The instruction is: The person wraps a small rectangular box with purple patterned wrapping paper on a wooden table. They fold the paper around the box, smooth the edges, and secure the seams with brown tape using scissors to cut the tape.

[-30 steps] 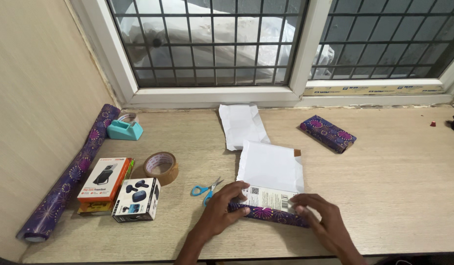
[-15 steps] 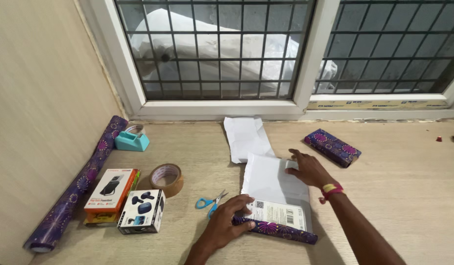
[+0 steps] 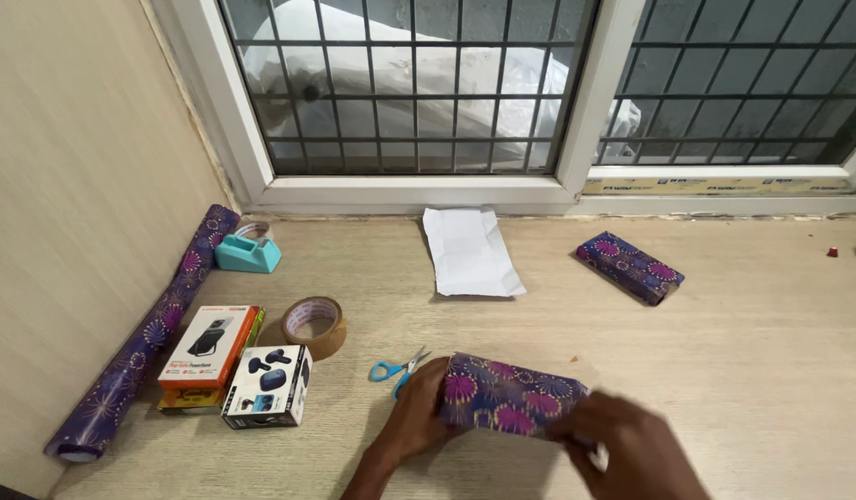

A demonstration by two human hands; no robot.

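Holding a box wrapped in purple patterned paper (image 3: 511, 400) between both hands, low down in the middle of the wooden table (image 3: 752, 370). The left hand (image 3: 417, 417) is cupped over the box's left end, fingers pressed on the paper, so that one's grasping it. The right hand (image 3: 631, 444) sits at the box's right end and covers that corner; it's blurry, so I honestly can't tell whether it's gripping or just resting there. The box lies flat, long side running left to right, squarely between the two hands.

Just left of the left hand, nearly touching it, are small blue-handled scissors (image 3: 397, 368). Further left there's a roll of brown tape (image 3: 314, 324), a black product box (image 3: 268, 386) and an orange-and-white one (image 3: 209, 347) side by side, and a teal tape dispenser (image 3: 247, 250) up near the wall. A roll of the same purple paper (image 3: 150, 333) runs along the left wall. A white sheet (image 3: 469, 252) lies by the window frame, and a second wrapped parcel (image 3: 630, 267) sits well apart to the upper right.
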